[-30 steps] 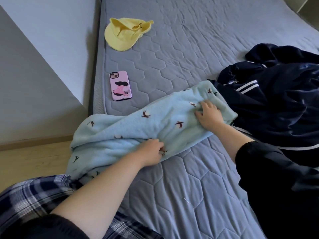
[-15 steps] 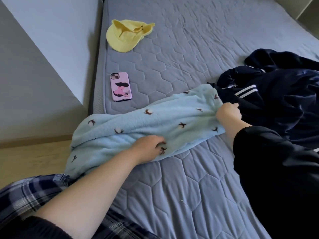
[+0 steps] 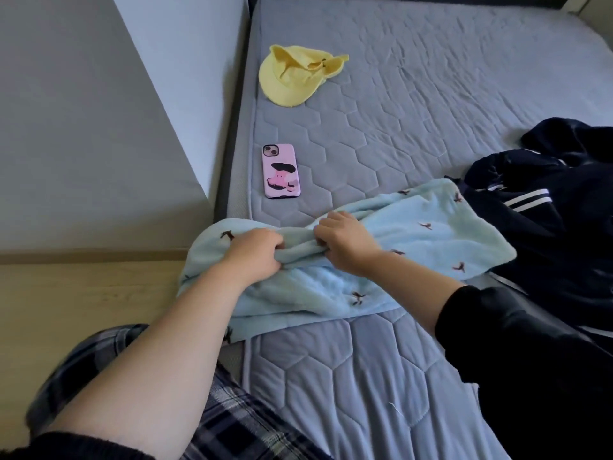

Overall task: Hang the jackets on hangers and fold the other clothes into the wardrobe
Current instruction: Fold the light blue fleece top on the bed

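Grey quilted bed [image 3: 431, 127] fills most of the view, with a strip of wood floor [image 3: 83, 293] off its left side. No wardrobe or hangers in shot, so the mattress is doing duty as the folding surface, which makes sense.

The pale blue fleece [image 3: 441, 234] with little dark birds on it lies across the near left edge of the bed. Its left end droops over the side and its right end lies against the navy jacket [image 3: 564, 234]. Both hands are on its middle, nearly side by side. The left hand [image 3: 255, 254] has its fingers curled round a bunched ridge of cloth, and the right hand [image 3: 345, 244] pinches the same ridge just beside it. My guess is the 2 hands sit that close because they're gathering the middle to set a fold line, or hunting for a seam. Can't tell which.

The jacket is heaped at the right with its white stripes showing and nobody touching it, so hanging looks like a later job. A pink phone [image 3: 282, 171] and a yellow hat [image 3: 295, 78] lie further up the left side, well apart from the fleece and out of the folding's way. The fleece looks thick and floppy, so I'd bet it slides off the edge if let go.
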